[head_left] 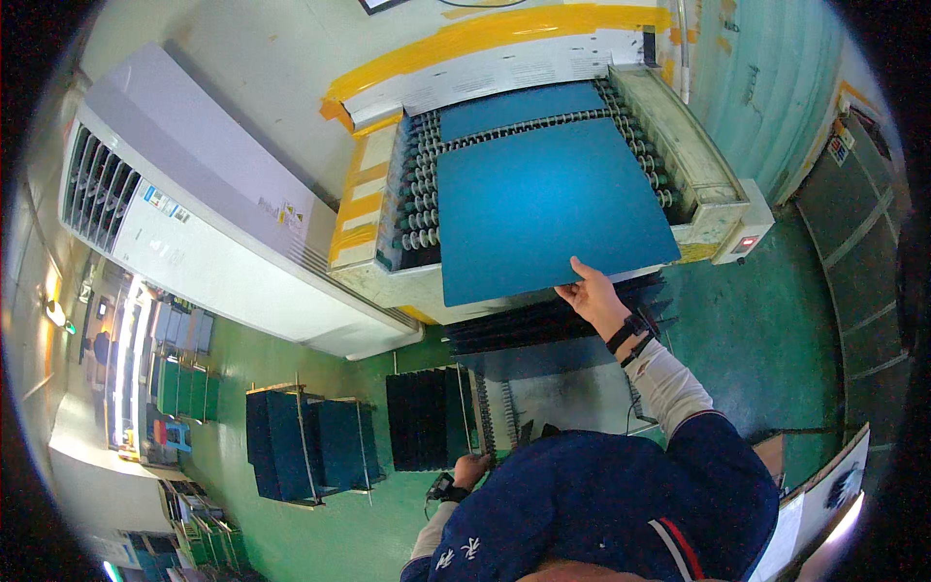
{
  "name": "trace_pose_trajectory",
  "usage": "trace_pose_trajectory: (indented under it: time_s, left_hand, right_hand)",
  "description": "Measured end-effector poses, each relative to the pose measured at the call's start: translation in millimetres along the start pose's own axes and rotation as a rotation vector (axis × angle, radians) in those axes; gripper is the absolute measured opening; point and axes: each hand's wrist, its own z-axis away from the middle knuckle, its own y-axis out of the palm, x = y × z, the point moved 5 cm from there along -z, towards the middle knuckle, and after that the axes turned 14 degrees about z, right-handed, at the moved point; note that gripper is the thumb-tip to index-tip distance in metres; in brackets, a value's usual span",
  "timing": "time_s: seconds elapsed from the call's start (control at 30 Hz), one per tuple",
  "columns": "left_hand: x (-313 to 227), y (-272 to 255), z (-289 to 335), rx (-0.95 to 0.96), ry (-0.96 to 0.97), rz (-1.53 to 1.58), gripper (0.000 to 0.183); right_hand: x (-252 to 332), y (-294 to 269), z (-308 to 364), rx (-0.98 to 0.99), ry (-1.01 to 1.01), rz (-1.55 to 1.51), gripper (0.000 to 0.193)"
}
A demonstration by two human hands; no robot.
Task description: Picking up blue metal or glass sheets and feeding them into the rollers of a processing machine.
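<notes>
Best to keep the blue panel (pixel 543 209) flat and square to the roller conveyor (pixel 419 218), guiding it in line with the side frames rather than twisting toward either one. Probably wise to support the left part of the near edge as well before taking the whole weight, since likely to dip there when carried from a single point. Better also to hold the thumb close to the margin, to spare the broad face from marks, and to stay clear of the upright dark sheets (pixel 529 330) below the near edge.

Pinched by the right hand (pixel 593 294), with the thumb on the upper face and the fingers beneath; closed to about the thickness of the panel. Gripped on the near edge, just right of its middle, with most of the panel reaching far and left from there. Lying over the rollers at the far part, jutting past the conveyor's near end; hard to tell whether resting or slightly lifted. Farther in, across a narrow gap, a second blue panel (pixel 524 107).

Low on the near left, beside a toothed strip (pixel 482 412), the left hand (pixel 471 469); impossible to tell its grip.
</notes>
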Motion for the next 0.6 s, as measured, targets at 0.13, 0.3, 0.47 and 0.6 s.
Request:
trace_pose_trajectory:
  time_s: [0.13, 0.3, 0.47, 0.6]
  left_hand:
    - [23, 3, -5, 0.054, 0.085, 0.127, 0.05]
    - [-19, -4, 13, 0.078, -0.064, 0.134, 0.045]
    - [-24, -6, 13, 0.086, -0.087, 0.012, 0.044]
    - [-18, -2, 8, 0.112, 0.104, -0.092, 0.047]
  right_hand:
    - [1, 12, 0, 0.038, -0.004, 0.013, 0.021]
    - [6, 3, -3, -0.024, -0.013, 0.009, 0.022]
    - [4, 4, -12, 0.027, -0.008, -0.004, 0.021]
    - [7, 8, -11, 0.021, -0.029, -0.005, 0.021]
